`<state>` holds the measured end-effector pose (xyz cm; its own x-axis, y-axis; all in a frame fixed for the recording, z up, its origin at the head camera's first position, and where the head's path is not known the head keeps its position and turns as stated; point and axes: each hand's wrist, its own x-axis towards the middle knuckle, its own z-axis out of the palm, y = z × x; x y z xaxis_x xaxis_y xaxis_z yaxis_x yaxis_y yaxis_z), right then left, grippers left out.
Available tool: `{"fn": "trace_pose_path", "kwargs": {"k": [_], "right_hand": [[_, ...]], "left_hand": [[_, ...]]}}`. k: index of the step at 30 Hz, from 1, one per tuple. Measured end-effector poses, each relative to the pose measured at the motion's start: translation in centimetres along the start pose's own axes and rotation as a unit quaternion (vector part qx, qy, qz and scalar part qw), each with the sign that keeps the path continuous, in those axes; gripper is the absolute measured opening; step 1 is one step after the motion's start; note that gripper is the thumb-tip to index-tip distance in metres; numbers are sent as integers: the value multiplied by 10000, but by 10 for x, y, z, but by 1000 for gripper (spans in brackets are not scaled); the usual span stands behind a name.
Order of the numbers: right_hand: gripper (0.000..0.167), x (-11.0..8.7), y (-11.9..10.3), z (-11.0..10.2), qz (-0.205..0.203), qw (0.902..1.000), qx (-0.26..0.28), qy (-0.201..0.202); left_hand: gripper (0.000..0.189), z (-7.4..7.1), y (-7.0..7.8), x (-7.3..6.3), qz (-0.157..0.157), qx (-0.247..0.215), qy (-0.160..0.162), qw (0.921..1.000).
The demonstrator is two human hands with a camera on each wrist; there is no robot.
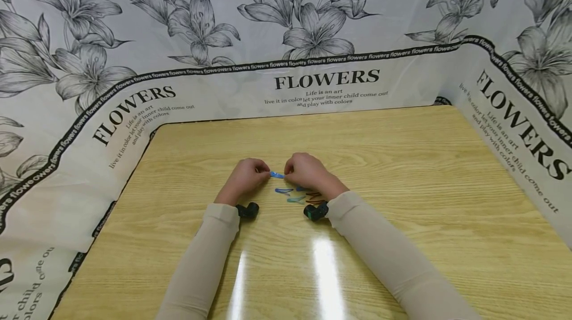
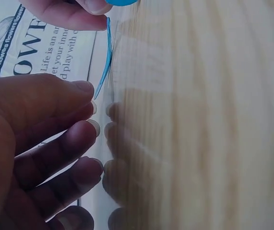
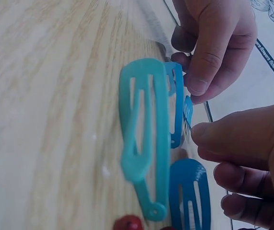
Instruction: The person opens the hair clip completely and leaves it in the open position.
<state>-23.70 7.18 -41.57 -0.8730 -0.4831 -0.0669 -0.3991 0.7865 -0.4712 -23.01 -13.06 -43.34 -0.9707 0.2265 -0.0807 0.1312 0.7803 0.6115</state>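
Note:
Between my two hands is a small blue snap hair clip [image 1: 277, 175], held just over the table. My left hand [image 1: 246, 177] pinches its left end with thumb and forefinger. At the other end, the thumb and fingertips of my right hand [image 1: 308, 173] grip it. The left wrist view shows this clip [image 2: 109, 57] edge-on, thin and slightly bowed. Nearer me lie more snap clips: a teal one [image 3: 160, 143], a blue one [image 1: 283, 191], another blue one [image 3: 190, 191] partly behind my right hand in the head view, and dark red ones [image 1: 315, 202].
The clips lie on a wood-grain table [image 1: 178, 161]. A white flower-printed cloth [image 1: 223, 87] stands up round its back and sides. Each wrist carries a black camera [image 1: 248, 210] close above the tabletop; the right one is beside the red clips.

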Motion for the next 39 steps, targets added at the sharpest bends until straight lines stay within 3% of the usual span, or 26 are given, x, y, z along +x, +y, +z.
{"fn": "trace_pose_path", "kwargs": {"k": [23, 39], "right_hand": [[8, 4, -1, 6, 116, 9999, -41, 31], [8, 5, 2, 5, 35, 9999, 50, 95]], "left_hand": [[15, 3, -4, 1, 21, -90, -117, 9999], [13, 4, -9, -2, 564, -135, -84, 9983]]}}
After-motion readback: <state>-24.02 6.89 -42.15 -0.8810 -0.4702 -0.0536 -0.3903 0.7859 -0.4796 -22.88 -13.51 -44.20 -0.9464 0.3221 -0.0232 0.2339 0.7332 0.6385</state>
